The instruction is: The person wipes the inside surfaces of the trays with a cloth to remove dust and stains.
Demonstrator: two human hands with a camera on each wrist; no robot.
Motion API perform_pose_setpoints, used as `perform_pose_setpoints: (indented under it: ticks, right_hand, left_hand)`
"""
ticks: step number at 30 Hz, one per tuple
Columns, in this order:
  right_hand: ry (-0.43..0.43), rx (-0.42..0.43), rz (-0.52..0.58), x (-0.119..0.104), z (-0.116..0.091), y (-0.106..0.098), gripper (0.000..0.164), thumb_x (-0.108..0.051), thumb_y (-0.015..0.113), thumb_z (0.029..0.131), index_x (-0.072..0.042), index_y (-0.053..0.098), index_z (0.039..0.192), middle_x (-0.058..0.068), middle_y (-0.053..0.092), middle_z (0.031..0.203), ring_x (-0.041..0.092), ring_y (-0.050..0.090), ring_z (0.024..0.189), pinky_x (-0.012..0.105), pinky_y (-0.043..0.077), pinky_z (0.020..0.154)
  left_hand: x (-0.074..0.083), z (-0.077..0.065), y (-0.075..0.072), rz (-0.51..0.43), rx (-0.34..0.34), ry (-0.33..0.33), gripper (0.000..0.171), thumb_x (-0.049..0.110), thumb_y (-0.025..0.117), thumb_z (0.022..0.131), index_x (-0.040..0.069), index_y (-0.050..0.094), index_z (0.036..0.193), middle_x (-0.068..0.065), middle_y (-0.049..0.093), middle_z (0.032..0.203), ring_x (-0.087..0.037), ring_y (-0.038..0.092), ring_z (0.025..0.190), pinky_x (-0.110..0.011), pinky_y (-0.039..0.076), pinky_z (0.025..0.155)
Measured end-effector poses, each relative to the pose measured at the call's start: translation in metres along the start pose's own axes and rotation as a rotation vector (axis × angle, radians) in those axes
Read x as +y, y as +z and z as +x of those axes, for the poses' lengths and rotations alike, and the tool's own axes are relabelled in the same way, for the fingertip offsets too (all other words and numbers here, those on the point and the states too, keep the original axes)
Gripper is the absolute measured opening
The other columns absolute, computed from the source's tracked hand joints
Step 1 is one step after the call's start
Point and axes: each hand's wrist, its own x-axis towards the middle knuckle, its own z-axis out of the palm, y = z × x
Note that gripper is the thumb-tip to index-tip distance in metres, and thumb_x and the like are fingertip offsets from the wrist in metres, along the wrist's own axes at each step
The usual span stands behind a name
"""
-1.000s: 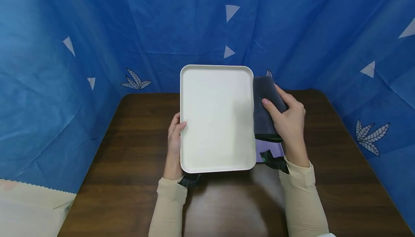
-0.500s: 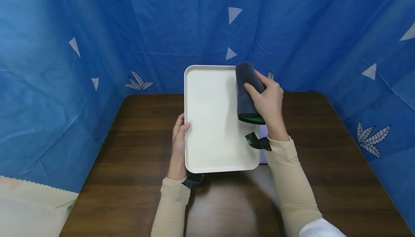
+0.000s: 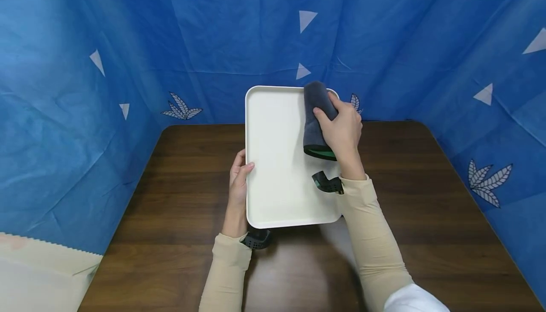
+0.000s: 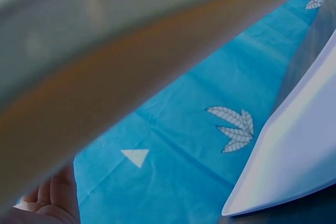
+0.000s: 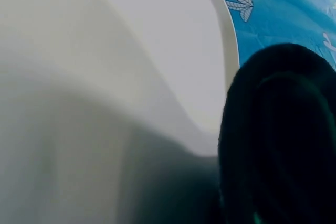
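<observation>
From my seat I am watching the white tray, which is hanging tilted above the desk with its rounded rim facing up. The left hand is grasping its left edge, thumb lying over the rim. The right hand is clasping the rolled grey cloth, which is covering part of the tray near its upper right corner; whether the two are touching, I am not able to tell.

Between cloth and left thumb, the tray face is leaving open room, and more is lying below the cloth, where the right wristband is crossing the tray's right side. The desk is running wide beyond both arms to its side edges, while the blue curtain is closing off the back just past the far edge.

Counting up, I am finding two hands, two wristbands, two beige sleeves, one cloth and one white tray. My left wrist view is adding one lilac tray, separate from the white one.
</observation>
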Motion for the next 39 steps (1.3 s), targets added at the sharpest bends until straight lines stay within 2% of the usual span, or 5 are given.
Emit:
perform_pose_setpoints:
  ticks: [8, 19, 30, 39]
  right_hand:
    - [-0.018, 0.009, -0.005, -0.008, -0.003, 0.011, 0.053, -0.033, 0.069, 0.09, -0.017, 0.055, 0.14, 0.02, 0.062, 0.127, 0.038, 0.055, 0.116, 0.056, 0.042, 0.093]
    - [-0.12, -0.023, -0.022, -0.031, -0.014, 0.031, 0.054, -0.032, 0.07, 0.09, -0.015, 0.055, 0.139, 0.016, 0.063, 0.127, 0.034, 0.058, 0.116, 0.051, 0.046, 0.092]
    - [-0.241, -0.029, -0.078, -0.053, -0.032, 0.051, 0.053, -0.03, 0.071, 0.089, -0.014, 0.057, 0.138, 0.018, 0.061, 0.127, 0.035, 0.064, 0.107, 0.05, 0.052, 0.086]
    - [-0.336, -0.028, -0.114, -0.056, -0.045, 0.062, 0.053, -0.027, 0.074, 0.087, -0.013, 0.059, 0.136, 0.019, 0.062, 0.126, 0.037, 0.066, 0.105, 0.054, 0.053, 0.082]
  left_hand:
    - [-0.001, 0.0, 0.0, -0.014, -0.005, -0.005, 0.039, -0.003, 0.038, 0.093, 0.02, 0.06, 0.116, 0.003, 0.068, 0.097, -0.008, 0.069, 0.08, -0.021, 0.057, 0.068]
    - [-0.006, -0.001, 0.004, 0.02, 0.001, -0.04, 0.039, -0.002, 0.04, 0.092, 0.023, 0.059, 0.116, 0.004, 0.071, 0.098, -0.009, 0.07, 0.081, -0.022, 0.057, 0.067]
    - [-0.008, -0.002, 0.0, 0.076, -0.024, -0.035, 0.037, 0.001, 0.043, 0.092, 0.023, 0.057, 0.119, 0.004, 0.069, 0.096, -0.008, 0.069, 0.083, -0.022, 0.057, 0.071]
    - [-0.008, -0.001, 0.001, 0.037, -0.007, -0.043, 0.039, -0.001, 0.039, 0.092, 0.023, 0.058, 0.116, 0.006, 0.071, 0.093, -0.007, 0.069, 0.081, -0.021, 0.057, 0.071]
